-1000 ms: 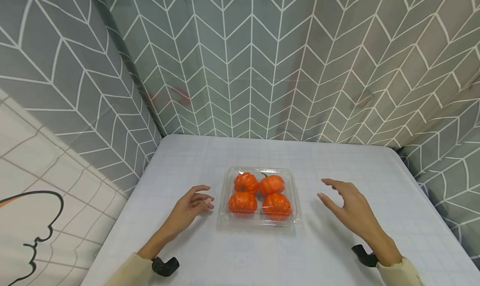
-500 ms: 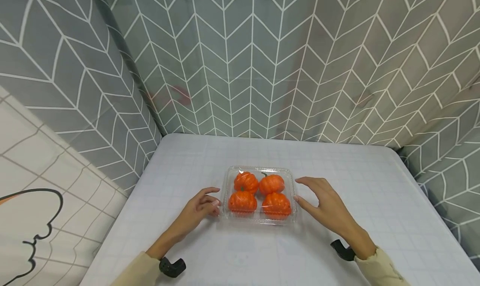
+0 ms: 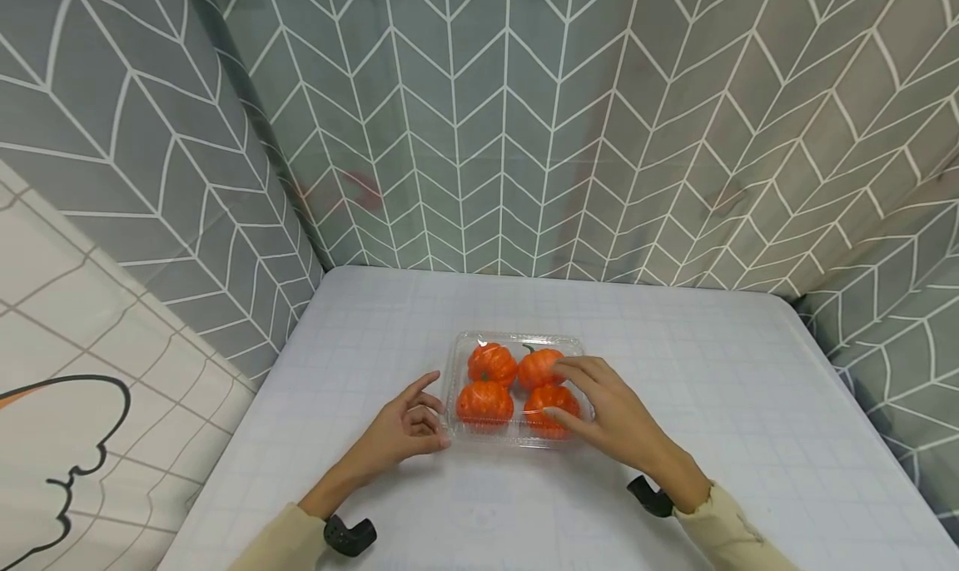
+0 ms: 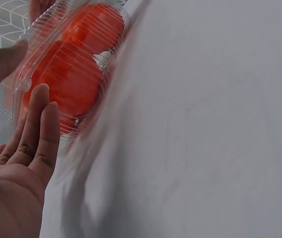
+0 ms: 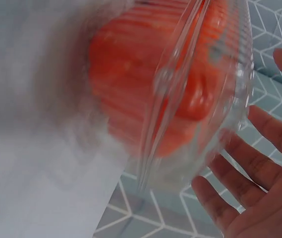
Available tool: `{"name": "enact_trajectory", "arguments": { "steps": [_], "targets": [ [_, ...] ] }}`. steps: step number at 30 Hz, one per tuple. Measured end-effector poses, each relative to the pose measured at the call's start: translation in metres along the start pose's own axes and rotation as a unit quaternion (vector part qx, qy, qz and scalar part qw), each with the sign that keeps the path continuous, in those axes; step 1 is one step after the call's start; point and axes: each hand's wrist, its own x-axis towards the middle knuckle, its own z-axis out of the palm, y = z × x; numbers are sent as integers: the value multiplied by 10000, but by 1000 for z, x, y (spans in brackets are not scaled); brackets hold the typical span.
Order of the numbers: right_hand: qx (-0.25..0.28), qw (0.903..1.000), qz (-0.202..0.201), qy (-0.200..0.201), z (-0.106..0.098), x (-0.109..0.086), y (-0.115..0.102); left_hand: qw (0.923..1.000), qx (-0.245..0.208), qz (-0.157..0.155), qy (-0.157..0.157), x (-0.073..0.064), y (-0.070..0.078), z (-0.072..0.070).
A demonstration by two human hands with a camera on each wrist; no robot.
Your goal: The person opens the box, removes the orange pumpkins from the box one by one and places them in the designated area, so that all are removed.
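A clear plastic clamshell box (image 3: 517, 338) lies with its lid down near the middle of the table, holding several small orange pumpkins (image 3: 485, 403) in two rows. My left hand (image 3: 404, 432) is at the box's left side, thumb and fingers apart. In the left wrist view its fingertips (image 4: 41, 94) overlap the box wall. My right hand (image 3: 616, 414) reaches over the right part of the lid, hiding some of the two right pumpkins. The right wrist view has its fingers (image 5: 247, 161) spread and fairly straight beside the lid, gripping nothing.
The box stands on a white table (image 3: 390, 305) with a faint grid pattern. Behind it rises a grey curtain (image 3: 487, 121) with white chevron lines, and a white checked cloth (image 3: 112, 321) hangs at the left. Each wrist wears a black mount (image 3: 350, 536).
My right hand has moved left from beside the box to over its lid. My left hand has come rightward to the box's edge, its thumb spreading lower. The box stays in place.
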Motion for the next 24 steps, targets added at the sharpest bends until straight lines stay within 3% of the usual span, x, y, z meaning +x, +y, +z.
{"name": "enact_trajectory", "arguments": {
  "steps": [12, 24],
  "targets": [
    [118, 9974, -581, -408, 22, 18, -21, 9992, -378, -14, 113, 1, -2, 8],
    [-527, 9905, -1043, -718, 42, 37, -42, 9962, -851, 143, -120, 0, -3, 9]
  ]
}}
